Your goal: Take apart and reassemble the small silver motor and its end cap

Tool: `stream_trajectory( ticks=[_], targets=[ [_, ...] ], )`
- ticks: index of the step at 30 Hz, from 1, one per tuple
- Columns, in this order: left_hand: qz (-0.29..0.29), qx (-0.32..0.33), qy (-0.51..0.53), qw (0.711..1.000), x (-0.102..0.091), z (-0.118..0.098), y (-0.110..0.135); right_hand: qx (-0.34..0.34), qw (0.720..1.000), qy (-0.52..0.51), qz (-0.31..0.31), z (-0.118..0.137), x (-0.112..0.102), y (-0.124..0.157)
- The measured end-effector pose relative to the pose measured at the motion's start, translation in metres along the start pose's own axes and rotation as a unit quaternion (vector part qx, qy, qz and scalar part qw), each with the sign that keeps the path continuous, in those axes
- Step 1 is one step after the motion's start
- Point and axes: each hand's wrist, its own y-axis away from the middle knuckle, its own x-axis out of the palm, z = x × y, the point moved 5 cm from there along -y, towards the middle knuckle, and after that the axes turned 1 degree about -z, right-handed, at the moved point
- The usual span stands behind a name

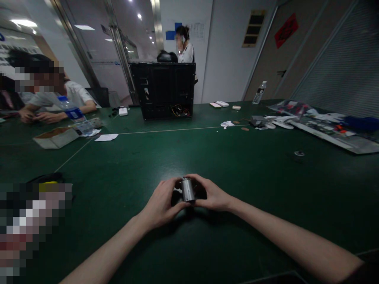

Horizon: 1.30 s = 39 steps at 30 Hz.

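Between my two hands is a small silver metal cylinder point(188, 190), which looks like a small electric motor, standing slightly tilted just above or on the green table point(189, 154). My left hand point(162, 201) curls round its left side, thumb at the lower end and fingers at the upper end. From the right, my right hand point(211, 194) grips it the same way, with the thumb near its lower end. Parts of the fingertips are hidden behind the cylinder. Dark shadow lies beneath both hands.
A black computer case point(166, 88) stands at the back. To the left are a water bottle point(75, 114), an open box point(56, 138) and a seated person point(79, 92). Another person point(187, 51) stands behind the case. A cluttered board point(355, 146) lies at right, near an upright bottle point(259, 93).
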Motion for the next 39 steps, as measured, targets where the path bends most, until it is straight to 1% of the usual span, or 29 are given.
stream_trajectory(
  ticks=[6,11,15,18,21,24,31,36,39],
  targets=[
    [-0.018,0.012,-0.002,1.000,-0.001,0.002,0.001,-0.001,1.000,-0.022,0.015,0.008,0.000,0.000],
    [-0.010,0.018,0.001,1.000,-0.001,0.001,0.001,0.006,0.999,-0.048,0.020,0.008,0.001,0.001],
    [-0.023,0.036,-0.010,0.999,0.000,0.000,-0.001,0.015,0.998,-0.050,0.027,0.010,0.001,0.001],
    [-0.019,0.038,-0.012,0.999,0.000,0.000,-0.001,0.013,0.998,-0.052,0.034,0.013,0.001,0.001],
    [-0.008,0.032,-0.007,0.999,0.001,0.000,0.000,0.012,0.998,-0.062,0.029,0.011,0.002,0.001],
    [-0.017,0.028,0.001,0.999,-0.001,-0.002,0.001,0.011,0.997,-0.070,0.019,0.007,0.004,0.000],
    [-0.028,0.046,0.006,0.999,-0.007,-0.007,0.001,0.007,0.998,-0.056,0.008,0.003,0.004,0.001],
    [-0.039,0.036,-0.006,0.999,-0.004,-0.001,-0.001,0.030,0.999,-0.019,-0.007,-0.003,0.002,0.001],
    [-0.047,0.032,-0.010,0.998,-0.002,0.001,-0.001,0.035,0.999,-0.012,-0.005,-0.005,0.002,0.000]
  ],
)
